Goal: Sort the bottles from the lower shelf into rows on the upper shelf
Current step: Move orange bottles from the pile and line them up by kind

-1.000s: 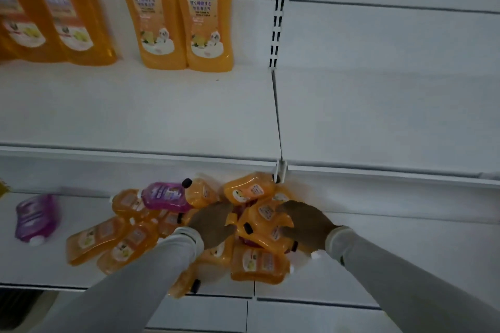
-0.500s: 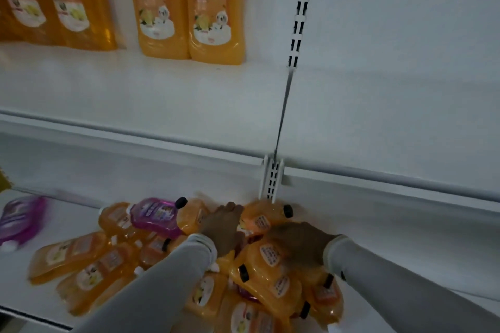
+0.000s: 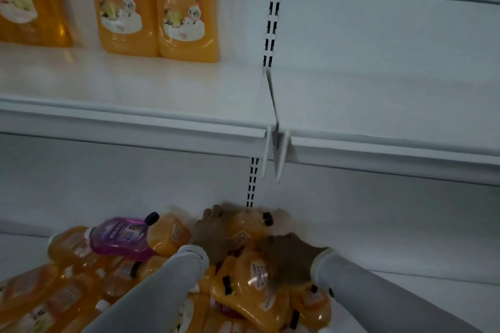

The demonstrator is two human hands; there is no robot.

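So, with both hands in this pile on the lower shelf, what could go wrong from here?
1. The bottles lie stacked loosely; pulling the orange bottle under the left hand may make the neighbours slide, perhaps off the lower shelf.
2. The purple bottle rests on top of orange ones and could roll off.
3. The upper shelf overhangs the pile, so a lifted bottle or a hand, such as the right hand, might hit its front edge.

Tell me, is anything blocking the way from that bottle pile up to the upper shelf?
Nothing visible does. Both the left hand and the right hand already rest on the orange bottles, and the upper shelf lies bare in front of its standing bottles.
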